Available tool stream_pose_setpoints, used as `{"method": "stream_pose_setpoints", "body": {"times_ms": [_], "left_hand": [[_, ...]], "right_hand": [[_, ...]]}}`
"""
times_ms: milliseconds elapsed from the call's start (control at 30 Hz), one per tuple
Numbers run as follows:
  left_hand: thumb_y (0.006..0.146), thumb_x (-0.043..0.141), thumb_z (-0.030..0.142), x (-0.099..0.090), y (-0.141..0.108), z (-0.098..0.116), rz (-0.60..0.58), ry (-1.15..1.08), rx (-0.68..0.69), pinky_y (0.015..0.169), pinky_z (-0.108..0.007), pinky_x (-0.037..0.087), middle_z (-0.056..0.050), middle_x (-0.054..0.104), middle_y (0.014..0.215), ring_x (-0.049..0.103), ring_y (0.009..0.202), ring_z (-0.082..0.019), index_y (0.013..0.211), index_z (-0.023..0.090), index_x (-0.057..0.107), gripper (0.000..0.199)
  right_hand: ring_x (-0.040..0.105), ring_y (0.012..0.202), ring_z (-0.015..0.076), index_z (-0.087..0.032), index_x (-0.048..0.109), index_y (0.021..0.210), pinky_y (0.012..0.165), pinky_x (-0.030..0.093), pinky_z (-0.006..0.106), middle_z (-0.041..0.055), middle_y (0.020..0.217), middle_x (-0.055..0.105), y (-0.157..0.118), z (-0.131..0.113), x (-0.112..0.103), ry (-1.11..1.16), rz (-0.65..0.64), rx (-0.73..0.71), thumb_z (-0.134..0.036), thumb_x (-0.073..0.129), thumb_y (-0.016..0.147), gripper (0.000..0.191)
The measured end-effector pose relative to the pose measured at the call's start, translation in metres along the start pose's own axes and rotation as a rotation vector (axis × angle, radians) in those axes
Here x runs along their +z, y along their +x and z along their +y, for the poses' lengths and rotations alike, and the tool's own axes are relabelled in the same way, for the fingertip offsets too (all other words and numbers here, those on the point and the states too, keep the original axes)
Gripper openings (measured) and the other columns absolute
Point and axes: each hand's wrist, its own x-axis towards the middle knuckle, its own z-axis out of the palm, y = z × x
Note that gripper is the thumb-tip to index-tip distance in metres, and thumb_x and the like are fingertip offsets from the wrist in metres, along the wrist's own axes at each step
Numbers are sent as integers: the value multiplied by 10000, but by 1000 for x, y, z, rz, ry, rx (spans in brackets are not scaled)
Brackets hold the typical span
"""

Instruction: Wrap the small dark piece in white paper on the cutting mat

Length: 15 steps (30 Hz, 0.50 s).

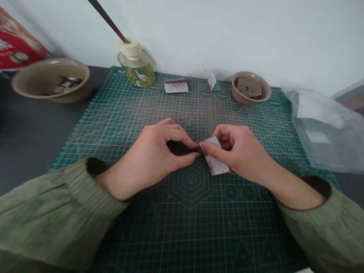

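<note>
My left hand (162, 148) is closed, thumb and index finger pinching a small dark piece (199, 149) whose kind I cannot make out. Close against it, my right hand (239, 148) grips a pale, brown-stained piece of sandpaper (215, 161), with the thumb on its face and the other fingers behind. The sandpaper's near edge meets or overlaps the dark piece; whether they touch is unclear. Both hands are over the middle of the green cutting mat (187, 231).
A bowl (76, 70) of small dark bits stands left. Along the wall are a glass bottle (139, 70) with a dark stick, a folded paper piece (176, 87), a small paper scrap (212, 81) and a small bowl (265, 93) holding a brown sheet marked with digits. A plastic bag (335, 148) lies right.
</note>
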Motion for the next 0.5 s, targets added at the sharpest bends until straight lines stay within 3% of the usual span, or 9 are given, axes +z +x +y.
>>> {"method": "stream_pose_setpoints", "body": {"times_ms": [500], "left_hand": [[871,859,200,-2,1,-1,-53,-48,-45,859,-354,561,-6,821,890,742,904,-206,803,251,845,86]], "right_hand": [[572,593,128,-206,640,820,492,406,253,-26,688,652,-1,4,7,-41,13,-73,-358,926,875,329]]}}
